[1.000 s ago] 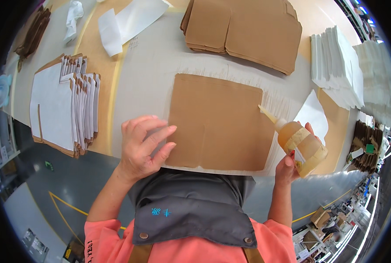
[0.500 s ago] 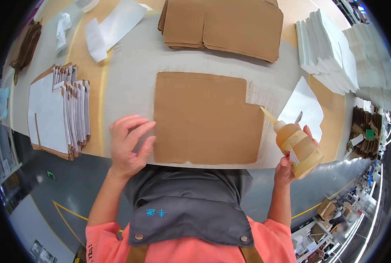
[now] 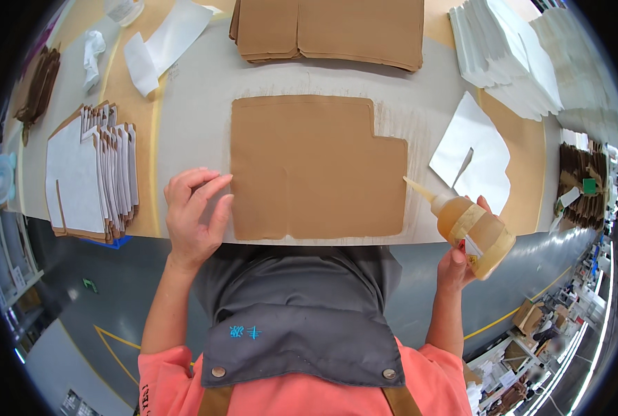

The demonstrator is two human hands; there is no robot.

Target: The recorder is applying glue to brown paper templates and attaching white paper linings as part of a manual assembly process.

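Note:
A flat brown sheet [image 3: 316, 173] with a notched far right corner lies before me on the table. My right hand [image 3: 453, 267] is closed round a squeeze bottle [image 3: 474, 232] of amber liquid, tilted with its thin nozzle pointing left. The nozzle tip is at the sheet's right edge, below the notch; whether it touches is too fine to tell. At the opposite edge, my left hand [image 3: 194, 215] is open, its fingers apart and the fingertips by the sheet's left side. A white cut piece [image 3: 486, 166] with a slit lies just beyond the bottle.
A stack of brown sheets [image 3: 357, 31] sits at the far side. White-faced brown pieces [image 3: 76, 173] are fanned at left, and white sheets [image 3: 507, 55] are piled at far right. Paper strips [image 3: 174, 35] and a crumpled white tissue [image 3: 94, 59] lie at far left.
The bottle's nozzle has moved toward me along the sheet's right edge, away from the notch corner. My left hand stays by the left edge. The whole view has shifted slightly.

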